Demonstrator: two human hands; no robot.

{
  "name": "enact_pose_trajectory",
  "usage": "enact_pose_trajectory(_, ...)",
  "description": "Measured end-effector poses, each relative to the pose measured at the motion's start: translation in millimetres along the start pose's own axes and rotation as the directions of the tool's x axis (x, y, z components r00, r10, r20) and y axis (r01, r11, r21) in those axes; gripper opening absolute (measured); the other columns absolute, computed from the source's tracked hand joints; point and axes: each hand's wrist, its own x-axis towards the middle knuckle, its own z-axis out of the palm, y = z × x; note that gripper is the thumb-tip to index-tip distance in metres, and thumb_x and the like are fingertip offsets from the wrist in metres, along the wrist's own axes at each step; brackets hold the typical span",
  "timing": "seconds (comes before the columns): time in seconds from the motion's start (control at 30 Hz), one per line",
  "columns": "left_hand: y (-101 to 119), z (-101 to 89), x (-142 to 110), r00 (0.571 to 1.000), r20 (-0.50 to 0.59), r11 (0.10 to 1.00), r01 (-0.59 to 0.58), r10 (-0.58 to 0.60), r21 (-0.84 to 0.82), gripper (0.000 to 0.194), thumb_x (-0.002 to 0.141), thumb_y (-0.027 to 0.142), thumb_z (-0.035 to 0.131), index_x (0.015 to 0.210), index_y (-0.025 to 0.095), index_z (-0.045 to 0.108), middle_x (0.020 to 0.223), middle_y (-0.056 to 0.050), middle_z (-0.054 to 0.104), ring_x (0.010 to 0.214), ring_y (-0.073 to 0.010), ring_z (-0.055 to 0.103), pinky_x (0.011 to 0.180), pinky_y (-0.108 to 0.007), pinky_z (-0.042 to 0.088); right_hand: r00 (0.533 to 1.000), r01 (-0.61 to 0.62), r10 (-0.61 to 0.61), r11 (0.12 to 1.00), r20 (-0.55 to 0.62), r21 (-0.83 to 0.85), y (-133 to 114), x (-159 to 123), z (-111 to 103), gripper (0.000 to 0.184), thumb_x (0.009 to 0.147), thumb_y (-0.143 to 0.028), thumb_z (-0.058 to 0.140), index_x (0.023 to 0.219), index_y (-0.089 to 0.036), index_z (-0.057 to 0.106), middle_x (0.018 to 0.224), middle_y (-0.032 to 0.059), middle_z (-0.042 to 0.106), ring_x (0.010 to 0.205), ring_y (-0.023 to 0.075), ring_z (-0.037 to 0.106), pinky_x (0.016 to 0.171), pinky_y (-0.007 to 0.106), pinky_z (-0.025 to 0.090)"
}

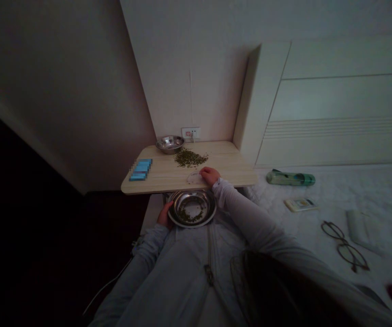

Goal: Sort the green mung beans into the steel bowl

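My left hand (166,215) grips the left rim of a shiny metal bowl (212,210), held just below the front edge of a small wooden table (161,175). Small green bits, perhaps beans or dried leaves, lie along the bottom of that bowl. My right hand (210,175) rests over the table's front, its fingers pinched on a thin, clear piece (193,177) that looks like plastic. A spread pile of the same green bits (189,158) lies on the table beyond it. Behind the pile's left side stands a second metal bowl (170,144).
A blurred blue-screened device (141,170) lies at the table's left. A wall socket (191,132) with a plug sits behind. On the white bed to the right are a green bottle (290,178), a phone (300,204), glasses (344,245) and a pale case (362,230).
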Motion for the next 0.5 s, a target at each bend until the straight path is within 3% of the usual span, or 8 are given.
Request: enact_pose_trajectory(0.5,-1.0,-1.4,0.8,1.000,0.029,1.000,0.012,-0.012,0.004,0.021,0.069,0.023,0.047,0.069,0.012,0.065,0.065,-0.007,0.066,0.073,-0.0185,0.061,0.075,-0.028,0.044,0.998,0.021,-0.019,0.999,0.058,-0.033,3.3,2.3,2.3,0.022,0.065,-0.032,0.045,0.071,-0.017,0.060,0.062,-0.0017,0.055,0.060,0.0098,0.045,0.058,0.022,0.033)
